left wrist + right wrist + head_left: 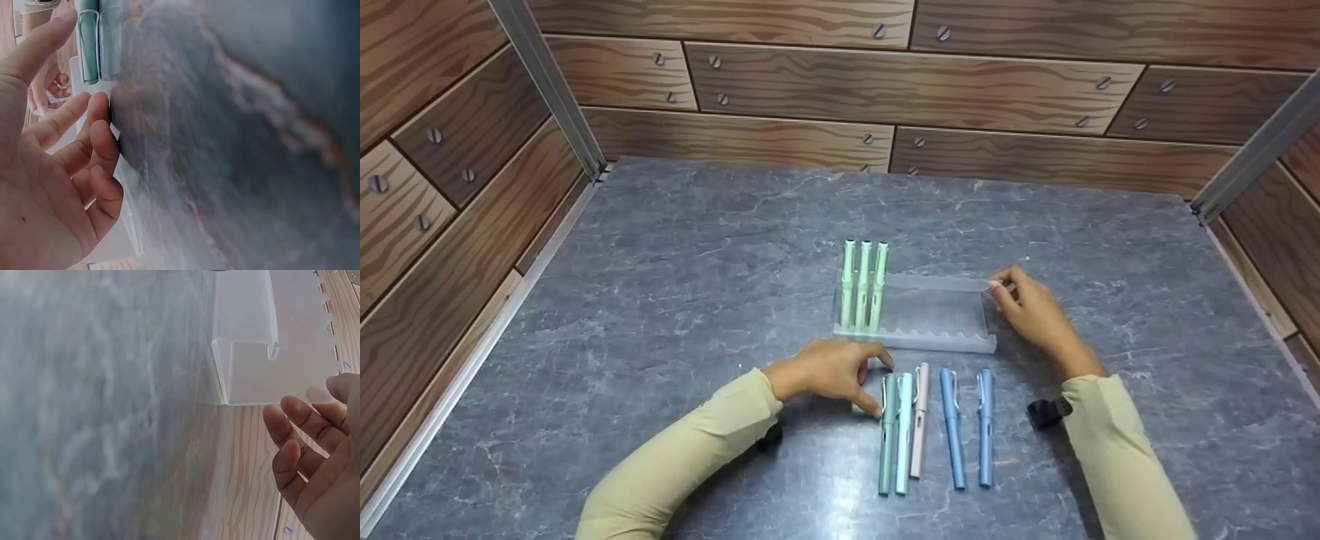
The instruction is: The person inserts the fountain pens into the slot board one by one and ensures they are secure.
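A clear plastic pen rack (941, 342) with notched edges holds three light green pens (862, 292) side by side at its left end. My right hand (1031, 311) pinches the rack's far right corner, thumb on one face and a fingertip showing through the panel in the right wrist view. Beside the dark green pen (889, 435), my left hand (836, 369) is spread, thumb and index finger apart around its capped end, with nothing gripped. Right of that pen lie a mint pen (904, 435), a pale pink pen (919, 431) and two blue pens (986, 431), clips showing.
The grey marbled tabletop (697, 247) extends around the rack. Wood-patterned walls (810, 82) and metal corner posts (547, 82) enclose it at the back and sides. A dark wrist device (1048, 412) is on the right sleeve.
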The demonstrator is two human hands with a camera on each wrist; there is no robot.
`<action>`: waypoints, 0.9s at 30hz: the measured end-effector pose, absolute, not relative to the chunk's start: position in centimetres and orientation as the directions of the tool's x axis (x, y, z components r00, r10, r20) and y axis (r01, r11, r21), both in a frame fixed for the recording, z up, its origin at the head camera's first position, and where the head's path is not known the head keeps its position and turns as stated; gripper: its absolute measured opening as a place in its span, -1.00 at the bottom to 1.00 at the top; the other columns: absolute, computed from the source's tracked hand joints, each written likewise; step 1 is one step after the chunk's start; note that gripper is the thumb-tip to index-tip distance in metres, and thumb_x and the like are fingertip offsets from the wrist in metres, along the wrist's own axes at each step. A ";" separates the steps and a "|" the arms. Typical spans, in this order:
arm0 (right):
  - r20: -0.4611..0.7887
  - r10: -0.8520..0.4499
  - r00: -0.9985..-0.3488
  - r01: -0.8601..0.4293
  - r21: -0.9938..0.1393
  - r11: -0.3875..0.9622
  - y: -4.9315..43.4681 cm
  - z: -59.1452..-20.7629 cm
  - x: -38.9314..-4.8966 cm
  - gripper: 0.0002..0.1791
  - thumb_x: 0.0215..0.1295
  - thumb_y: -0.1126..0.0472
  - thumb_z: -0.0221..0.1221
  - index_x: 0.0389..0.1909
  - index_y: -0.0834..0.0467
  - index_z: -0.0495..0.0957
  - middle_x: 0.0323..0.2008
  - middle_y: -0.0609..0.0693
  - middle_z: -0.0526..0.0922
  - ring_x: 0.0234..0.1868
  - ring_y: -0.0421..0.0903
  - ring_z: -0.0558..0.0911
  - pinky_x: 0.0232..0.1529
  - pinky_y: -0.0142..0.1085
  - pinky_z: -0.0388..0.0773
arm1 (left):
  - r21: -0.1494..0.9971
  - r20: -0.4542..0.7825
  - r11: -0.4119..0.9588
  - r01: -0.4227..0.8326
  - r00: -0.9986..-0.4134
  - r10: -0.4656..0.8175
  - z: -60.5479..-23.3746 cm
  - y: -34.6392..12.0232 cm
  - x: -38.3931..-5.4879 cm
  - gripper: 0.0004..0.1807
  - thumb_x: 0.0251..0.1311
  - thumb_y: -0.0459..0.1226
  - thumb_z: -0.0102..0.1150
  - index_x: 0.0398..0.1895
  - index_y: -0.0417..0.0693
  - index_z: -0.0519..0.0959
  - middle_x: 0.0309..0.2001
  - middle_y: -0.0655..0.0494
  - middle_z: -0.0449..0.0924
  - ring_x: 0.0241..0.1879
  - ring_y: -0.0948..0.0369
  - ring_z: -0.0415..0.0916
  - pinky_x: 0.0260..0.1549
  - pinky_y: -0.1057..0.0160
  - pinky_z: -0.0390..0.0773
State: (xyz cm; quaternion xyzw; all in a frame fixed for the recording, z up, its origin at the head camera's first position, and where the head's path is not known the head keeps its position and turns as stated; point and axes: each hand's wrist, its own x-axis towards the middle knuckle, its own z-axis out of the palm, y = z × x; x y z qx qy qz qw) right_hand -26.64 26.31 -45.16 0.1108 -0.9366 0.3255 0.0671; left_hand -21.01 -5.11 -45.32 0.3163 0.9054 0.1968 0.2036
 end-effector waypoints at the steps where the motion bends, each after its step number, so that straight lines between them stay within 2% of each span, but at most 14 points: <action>1: 0.197 -0.164 -0.967 -0.251 -0.596 0.763 26.3 -45.2 -26.6 -0.73 0.47 0.14 -0.02 -0.09 0.27 0.48 -0.41 0.13 0.58 -0.45 -0.19 0.48 -0.38 -0.36 0.40 | 0.480 -0.246 0.725 0.494 -0.718 0.651 -45.3 -5.1 -21.0 -0.26 -0.23 0.15 0.50 0.13 0.31 0.48 -0.49 0.38 0.49 -0.48 0.37 0.40 -0.50 0.34 0.35; 11: 0.209 -0.157 -0.965 -0.254 -0.602 0.757 26.1 -45.3 -26.7 -0.75 0.46 0.16 0.01 -0.11 0.28 0.49 -0.36 0.17 0.60 -0.54 -0.41 0.42 -0.43 -0.41 0.35 | 0.420 -0.260 0.751 0.510 -0.725 0.638 -45.4 -4.9 -20.8 -0.28 -0.26 0.18 0.49 0.09 0.36 0.50 -0.52 0.36 0.47 -0.50 0.36 0.37 -0.54 0.32 0.35; 21: 0.229 -0.161 -0.960 -0.268 -0.589 0.762 26.2 -45.3 -26.7 -0.77 0.44 0.17 0.02 -0.13 0.28 0.50 -0.43 0.13 0.60 -0.53 -0.34 0.44 -0.43 -0.41 0.37 | 0.390 -0.256 0.763 0.515 -0.735 0.628 -45.4 -4.6 -20.5 -0.27 -0.27 0.20 0.49 0.09 0.36 0.50 -0.23 0.30 0.57 -0.30 0.31 0.44 -0.45 0.27 0.40; 27: 0.225 -0.158 -0.961 -0.265 -0.599 0.755 26.3 -45.3 -26.7 -0.76 0.44 0.17 0.02 -0.11 0.28 0.49 -0.40 0.14 0.60 -0.51 -0.32 0.45 -0.42 -0.41 0.39 | 0.401 -0.241 0.763 0.507 -0.745 0.622 -45.4 -4.4 -20.4 -0.33 -0.23 0.14 0.49 0.04 0.30 0.50 -0.31 0.30 0.52 -0.35 0.30 0.41 -0.49 0.28 0.37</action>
